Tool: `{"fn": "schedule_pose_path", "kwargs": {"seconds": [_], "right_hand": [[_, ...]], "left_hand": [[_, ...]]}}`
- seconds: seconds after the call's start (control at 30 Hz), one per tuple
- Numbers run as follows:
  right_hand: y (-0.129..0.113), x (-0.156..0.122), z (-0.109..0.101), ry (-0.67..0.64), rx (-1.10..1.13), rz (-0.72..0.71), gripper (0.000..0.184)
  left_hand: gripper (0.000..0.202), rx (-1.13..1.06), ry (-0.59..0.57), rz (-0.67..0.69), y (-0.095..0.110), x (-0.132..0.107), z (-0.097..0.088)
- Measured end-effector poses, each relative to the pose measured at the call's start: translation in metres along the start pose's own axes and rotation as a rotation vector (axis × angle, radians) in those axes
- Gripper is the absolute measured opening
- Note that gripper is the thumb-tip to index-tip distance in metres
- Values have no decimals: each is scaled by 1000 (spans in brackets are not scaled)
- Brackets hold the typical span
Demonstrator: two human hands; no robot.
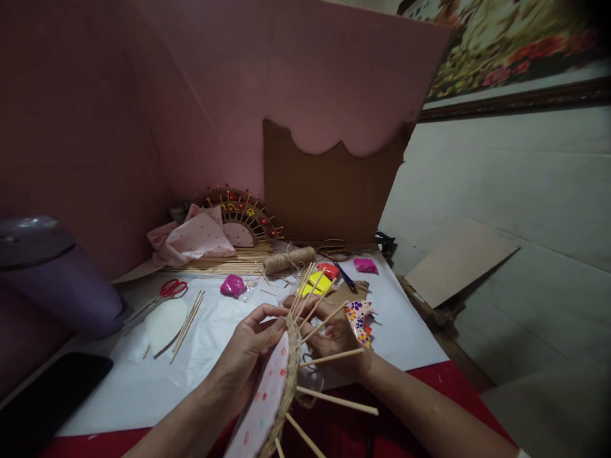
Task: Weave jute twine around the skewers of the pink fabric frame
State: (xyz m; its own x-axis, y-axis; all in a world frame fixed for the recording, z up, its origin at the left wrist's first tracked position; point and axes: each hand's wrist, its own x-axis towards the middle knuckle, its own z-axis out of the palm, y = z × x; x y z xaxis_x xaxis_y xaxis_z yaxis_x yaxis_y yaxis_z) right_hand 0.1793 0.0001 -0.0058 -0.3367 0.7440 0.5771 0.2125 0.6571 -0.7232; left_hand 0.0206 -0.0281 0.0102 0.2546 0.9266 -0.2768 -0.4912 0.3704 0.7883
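Between my hands I hold a half-round craft piece [267,397] covered in spotted pink fabric, with a jute twine rim and wooden sticks [334,356] fanning out of it. My left hand [248,353] grips it from the left, fingers pinched at the top of the twine rim. On the far side, among the sticks, my right hand [334,337] has its fingers curled around the rim. A finished fan-shaped piece [241,219] with red bead tips leans against the back wall.
On the white paper [210,343] lie red-handled scissors [167,291], loose sticks [188,321], a twine spool [289,259], pink clay bags [233,285], yellow and red pieces [321,278], floral paper [359,318]. Pink cloth [191,240], a cardboard panel [329,191] and a purple object [57,280] stand around.
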Motion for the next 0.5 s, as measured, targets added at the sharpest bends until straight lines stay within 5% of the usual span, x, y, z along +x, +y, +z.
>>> {"fn": "schedule_pose_path", "kwargs": {"seconds": [0.27,0.5], "right_hand": [[3,-2,0,9,-76,-183,8],[2,-2,1,47,-79,-244,9]], "left_hand": [[9,-97,-166,-135,-7,11,-13],[29,-116,-282,-95,-22,31,-22]]}}
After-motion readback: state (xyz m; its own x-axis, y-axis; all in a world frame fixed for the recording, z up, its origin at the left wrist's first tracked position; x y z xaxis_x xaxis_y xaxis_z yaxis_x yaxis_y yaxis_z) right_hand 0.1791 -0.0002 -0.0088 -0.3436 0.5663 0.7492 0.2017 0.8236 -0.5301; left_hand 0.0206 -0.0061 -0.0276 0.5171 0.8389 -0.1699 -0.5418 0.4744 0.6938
